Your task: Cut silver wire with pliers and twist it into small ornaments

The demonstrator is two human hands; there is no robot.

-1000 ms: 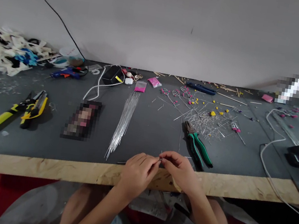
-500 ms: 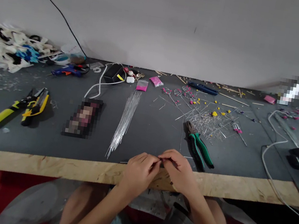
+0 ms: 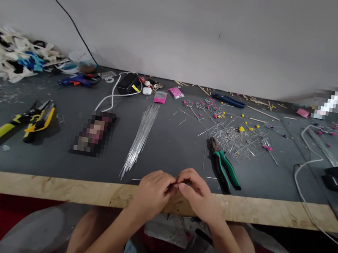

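Note:
At the front edge of the bench, my left hand [image 3: 155, 190] and my right hand [image 3: 196, 193] meet fingertip to fingertip. Both are closed in a pinch, and whatever lies between the fingers is too small and hidden to name. A bundle of thin silver wires [image 3: 141, 139] lies just beyond my left hand. Green-handled pliers [image 3: 224, 165] rest with jaws slightly apart, right of my right hand. Behind them spreads a heap of cut wire pieces [image 3: 234, 141]. Round wire shapes with pink lumps [image 3: 212, 107] lie farther back.
Yellow-handled cutters [image 3: 5, 128] and a blurred-out dark object [image 3: 94, 134] lie left. Pink packets [image 3: 160, 97], a blue glue gun [image 3: 76, 80] and a blue-handled tool [image 3: 229, 100] sit toward the wall. A white cable [image 3: 300, 177] hangs over the wooden edge [image 3: 50, 187] at right.
Both hands have shifted slightly left along the bench edge, fingertips still together. The fingers have changed their pinch a little. Tools and wires on the bench stay where they were.

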